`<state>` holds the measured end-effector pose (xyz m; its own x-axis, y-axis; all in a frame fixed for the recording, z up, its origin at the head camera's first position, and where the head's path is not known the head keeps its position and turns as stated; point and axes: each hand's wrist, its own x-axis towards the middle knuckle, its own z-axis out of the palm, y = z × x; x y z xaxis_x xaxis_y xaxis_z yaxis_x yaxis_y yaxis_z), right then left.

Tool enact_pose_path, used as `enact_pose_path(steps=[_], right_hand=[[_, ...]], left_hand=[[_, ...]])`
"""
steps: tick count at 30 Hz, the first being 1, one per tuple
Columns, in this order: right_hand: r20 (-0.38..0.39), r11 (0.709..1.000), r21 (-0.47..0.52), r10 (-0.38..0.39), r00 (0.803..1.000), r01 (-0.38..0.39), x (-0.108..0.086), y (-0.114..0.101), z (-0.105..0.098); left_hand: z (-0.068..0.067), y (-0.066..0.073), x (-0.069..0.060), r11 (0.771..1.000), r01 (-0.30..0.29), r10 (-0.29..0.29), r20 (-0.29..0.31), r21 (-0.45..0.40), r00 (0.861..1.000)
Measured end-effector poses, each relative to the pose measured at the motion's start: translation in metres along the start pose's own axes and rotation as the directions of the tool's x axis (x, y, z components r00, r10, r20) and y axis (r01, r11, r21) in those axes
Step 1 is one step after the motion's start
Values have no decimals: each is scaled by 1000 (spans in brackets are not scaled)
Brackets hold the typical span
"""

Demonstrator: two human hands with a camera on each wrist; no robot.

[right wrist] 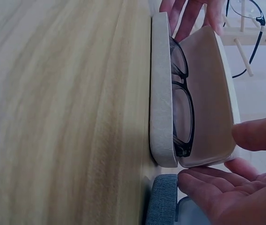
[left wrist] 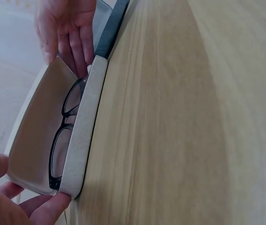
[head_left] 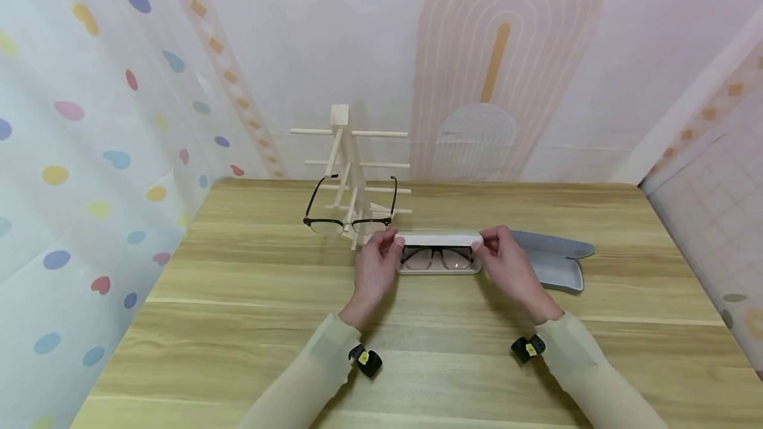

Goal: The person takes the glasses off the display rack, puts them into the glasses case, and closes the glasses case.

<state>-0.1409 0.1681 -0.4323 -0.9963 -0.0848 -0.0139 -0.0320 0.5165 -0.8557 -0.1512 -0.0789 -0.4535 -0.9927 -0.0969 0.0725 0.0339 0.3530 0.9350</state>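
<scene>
A white eyeglass case (head_left: pixel 439 239) lies on the table with its lid raised partway. Inside it rests a pair of black-framed glasses (left wrist: pixel 54 149), lenses toward me. My left hand (head_left: pixel 377 262) pinches the case at its left end, thumb on the lid's front edge. At the opposite end, my right hand (head_left: pixel 507 267) holds the lid between thumb and fingers. The right wrist view shows that thumb on the lid's rim (right wrist: pixel 226 79), with the other fingers beside the case's end.
Just right of the white case, a grey eyeglass case (head_left: pixel 560 275) lies open. Behind the left hand stands a wooden glasses rack (head_left: pixel 353 151) with several pegs, bearing another pair of dark-rimmed glasses (head_left: pixel 306 222). Patterned curtains (head_left: pixel 334 32) rise behind the wooden table (head_left: pixel 238 296).
</scene>
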Motion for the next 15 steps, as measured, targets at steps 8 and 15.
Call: enact_pose_path(steps=[8, 15], right_hand=[[29, 1000, -9, -10, 1000, 10, 0, 0, -1], [38, 999, -33, -17, 999, 18, -3, -1, -1]], left_hand=[[-3, 3, -1, 1000, 1, 0, 53, -17, 999], [-6, 3, -3, 1000, 1, 0, 93, -8, 996]])
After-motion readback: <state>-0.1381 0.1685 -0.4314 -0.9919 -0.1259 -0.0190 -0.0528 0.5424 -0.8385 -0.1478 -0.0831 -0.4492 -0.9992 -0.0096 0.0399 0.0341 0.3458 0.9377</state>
